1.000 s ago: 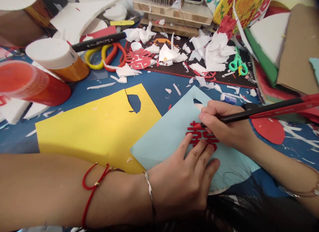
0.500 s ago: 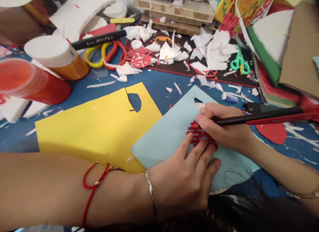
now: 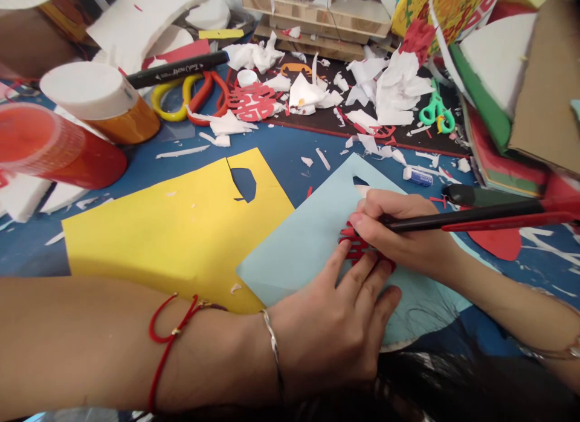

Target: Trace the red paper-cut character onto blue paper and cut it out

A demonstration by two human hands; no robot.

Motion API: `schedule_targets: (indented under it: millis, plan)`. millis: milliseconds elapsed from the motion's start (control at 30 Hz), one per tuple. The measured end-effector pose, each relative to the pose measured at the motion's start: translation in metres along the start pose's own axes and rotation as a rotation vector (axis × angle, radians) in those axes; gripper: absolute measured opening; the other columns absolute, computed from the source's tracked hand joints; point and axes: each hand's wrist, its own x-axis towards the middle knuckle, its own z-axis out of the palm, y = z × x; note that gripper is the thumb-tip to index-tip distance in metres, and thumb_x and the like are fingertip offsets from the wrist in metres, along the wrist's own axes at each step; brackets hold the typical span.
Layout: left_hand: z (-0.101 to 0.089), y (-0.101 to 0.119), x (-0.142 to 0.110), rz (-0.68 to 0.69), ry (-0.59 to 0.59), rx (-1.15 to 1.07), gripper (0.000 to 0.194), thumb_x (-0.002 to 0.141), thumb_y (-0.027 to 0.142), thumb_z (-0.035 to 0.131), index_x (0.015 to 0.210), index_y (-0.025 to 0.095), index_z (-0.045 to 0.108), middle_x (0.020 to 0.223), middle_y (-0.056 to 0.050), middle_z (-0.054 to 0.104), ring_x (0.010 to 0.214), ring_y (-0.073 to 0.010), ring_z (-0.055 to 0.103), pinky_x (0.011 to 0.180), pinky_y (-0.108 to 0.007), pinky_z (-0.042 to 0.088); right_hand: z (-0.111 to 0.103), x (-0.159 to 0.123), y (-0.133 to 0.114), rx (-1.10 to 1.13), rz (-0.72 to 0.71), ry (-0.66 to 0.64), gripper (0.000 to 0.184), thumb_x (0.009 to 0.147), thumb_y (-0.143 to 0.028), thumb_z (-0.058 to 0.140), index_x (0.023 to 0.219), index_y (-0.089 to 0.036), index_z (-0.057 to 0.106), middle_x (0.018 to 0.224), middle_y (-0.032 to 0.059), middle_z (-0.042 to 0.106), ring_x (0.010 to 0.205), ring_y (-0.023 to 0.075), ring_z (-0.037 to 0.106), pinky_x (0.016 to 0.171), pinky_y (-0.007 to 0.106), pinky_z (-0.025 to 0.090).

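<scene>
A red paper cut-out (image 3: 357, 251) of a Chinese-style character lies on the light blue paper (image 3: 299, 246). My left hand (image 3: 335, 319) rests over its lower edge, fingers spread and fingertips pressing it down. In my right hand (image 3: 399, 228) is a black-and-red marker (image 3: 471, 216), gripped between thumb and fingers. Its red tip meets the upper left of the cut-out, partly covered by my fingers. Beneath the blue sheet's left corner lies yellow paper (image 3: 167, 222) with a hole cut near its top.
An orange paint jar (image 3: 122, 116) and a red one (image 3: 90, 162) stand at left. Behind are yellow-and-red-handled scissors (image 3: 176, 101), a black marker (image 3: 181, 68) and crumpled paper scraps (image 3: 399, 89). Small green scissors (image 3: 437, 110), an eraser (image 3: 417, 176) and cardboard (image 3: 548, 89) are at right.
My right hand and the marker have shifted slightly left and down along the cut-out, now covering more of its top. My left hand stays in place.
</scene>
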Motion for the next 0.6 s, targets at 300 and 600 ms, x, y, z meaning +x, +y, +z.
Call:
schedule_targets:
  millis: [300,600]
  plan:
    - [0.0002,0.0005,0.0006,0.0,-0.012,-0.008,0.039,0.093,0.021,0.034,0.124,0.006,0.053,0.128,-0.021,0.051,0.12,-0.034,0.047,0.098,-0.054,0.04,-0.0012,0.0005,-0.0004,0.037,-0.028,0.036,0.031,0.079,-0.013,0.05,0.056,-0.02,0.03,0.051,-0.0057,0.035,0.048,0.0081,0.033,0.044,0.023,0.029]
    - [-0.0018,-0.0001,-0.0003,0.002,-0.002,-0.004,0.038,0.093,0.021,0.035,0.123,0.006,0.053,0.127,-0.019,0.053,0.117,-0.0336,0.05,0.095,-0.054,0.043,-0.0046,0.0019,0.0012,0.031,-0.038,0.207,0.032,0.077,-0.011,0.05,0.054,-0.02,0.029,0.051,-0.0052,0.031,0.047,0.0082,0.03,0.043,0.024,0.027]
